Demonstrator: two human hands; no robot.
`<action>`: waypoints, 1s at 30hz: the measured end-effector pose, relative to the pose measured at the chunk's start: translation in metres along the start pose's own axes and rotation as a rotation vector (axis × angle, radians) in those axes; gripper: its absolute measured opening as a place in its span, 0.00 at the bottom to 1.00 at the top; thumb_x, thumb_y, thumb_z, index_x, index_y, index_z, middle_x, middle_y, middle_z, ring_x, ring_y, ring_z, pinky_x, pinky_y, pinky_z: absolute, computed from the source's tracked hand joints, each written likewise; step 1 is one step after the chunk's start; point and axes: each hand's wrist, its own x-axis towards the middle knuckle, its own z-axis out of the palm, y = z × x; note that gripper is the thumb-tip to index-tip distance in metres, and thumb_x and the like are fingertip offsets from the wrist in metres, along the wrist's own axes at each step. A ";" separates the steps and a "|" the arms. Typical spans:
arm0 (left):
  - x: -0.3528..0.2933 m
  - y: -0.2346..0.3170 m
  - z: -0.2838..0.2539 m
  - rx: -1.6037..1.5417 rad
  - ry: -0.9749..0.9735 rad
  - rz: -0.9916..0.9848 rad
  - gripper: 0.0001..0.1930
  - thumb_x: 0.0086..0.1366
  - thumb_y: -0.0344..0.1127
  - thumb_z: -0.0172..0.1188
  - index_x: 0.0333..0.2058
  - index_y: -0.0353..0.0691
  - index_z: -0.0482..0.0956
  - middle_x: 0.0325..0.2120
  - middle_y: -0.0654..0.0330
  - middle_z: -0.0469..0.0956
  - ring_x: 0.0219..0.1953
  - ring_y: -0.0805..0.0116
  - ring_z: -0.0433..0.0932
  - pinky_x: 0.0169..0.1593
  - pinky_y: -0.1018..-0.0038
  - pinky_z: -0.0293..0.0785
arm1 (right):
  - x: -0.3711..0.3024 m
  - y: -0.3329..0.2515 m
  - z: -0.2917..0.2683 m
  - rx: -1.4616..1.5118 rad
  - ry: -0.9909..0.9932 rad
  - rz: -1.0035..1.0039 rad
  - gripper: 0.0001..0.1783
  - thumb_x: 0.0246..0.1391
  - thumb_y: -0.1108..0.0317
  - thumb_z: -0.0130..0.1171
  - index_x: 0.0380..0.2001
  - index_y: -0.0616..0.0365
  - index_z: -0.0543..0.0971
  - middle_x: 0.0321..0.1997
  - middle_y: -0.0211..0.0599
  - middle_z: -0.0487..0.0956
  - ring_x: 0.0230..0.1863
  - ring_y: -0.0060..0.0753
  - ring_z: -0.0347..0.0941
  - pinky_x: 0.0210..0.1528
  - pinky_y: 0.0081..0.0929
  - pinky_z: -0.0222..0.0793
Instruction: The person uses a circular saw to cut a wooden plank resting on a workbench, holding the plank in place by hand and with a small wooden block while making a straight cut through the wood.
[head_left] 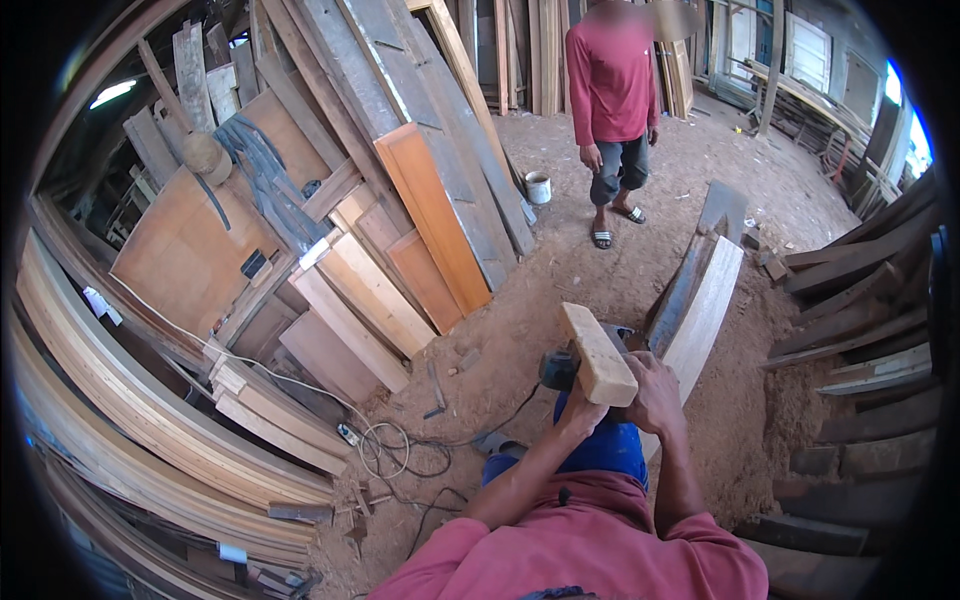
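Note:
Both my hands are in front of my waist around a corded power tool (559, 369), which looks like an electric planer. Its dark green motor end shows at the left. A thick tan wooden block (598, 358) lies over the tool and hides most of it. My left hand (582, 413) is closed beneath the block's near end, its fingers mostly hidden. On the other side my right hand (655, 394) curls its fingers around the tool's dark part. Under and beyond the tool, a long pale plank (704, 310) stretches away from me.
A black cord (512, 418) trails left toward a coiled pale cable (385, 448) on the dusty floor. Boards (430, 220) lean at left; dark timbers (860, 300) are stacked at right. A person (615, 100) stands ahead, near a white bucket (538, 187).

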 end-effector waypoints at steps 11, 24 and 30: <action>-0.007 -0.014 0.001 0.246 0.075 0.268 0.27 0.70 0.33 0.62 0.64 0.41 0.64 0.56 0.60 0.71 0.56 0.70 0.73 0.58 0.71 0.74 | -0.067 0.023 -0.007 0.811 -0.099 0.165 0.11 0.63 0.62 0.57 0.37 0.60 0.78 0.35 0.38 0.81 0.32 0.32 0.75 0.38 0.28 0.71; -0.022 -0.025 -0.020 0.252 0.062 0.167 0.33 0.66 0.36 0.67 0.66 0.42 0.62 0.60 0.57 0.71 0.61 0.67 0.71 0.62 0.68 0.71 | -0.032 -0.002 0.110 2.356 -0.190 0.328 0.26 0.69 0.62 0.48 0.66 0.60 0.69 0.67 0.45 0.73 0.64 0.43 0.73 0.67 0.42 0.70; -0.033 -0.015 -0.013 -0.201 -0.032 0.055 0.40 0.64 0.41 0.69 0.69 0.39 0.57 0.64 0.53 0.67 0.65 0.65 0.67 0.66 0.69 0.65 | -0.039 0.023 0.136 2.703 -0.221 0.353 0.25 0.69 0.65 0.47 0.65 0.65 0.68 0.67 0.48 0.72 0.66 0.44 0.72 0.69 0.43 0.68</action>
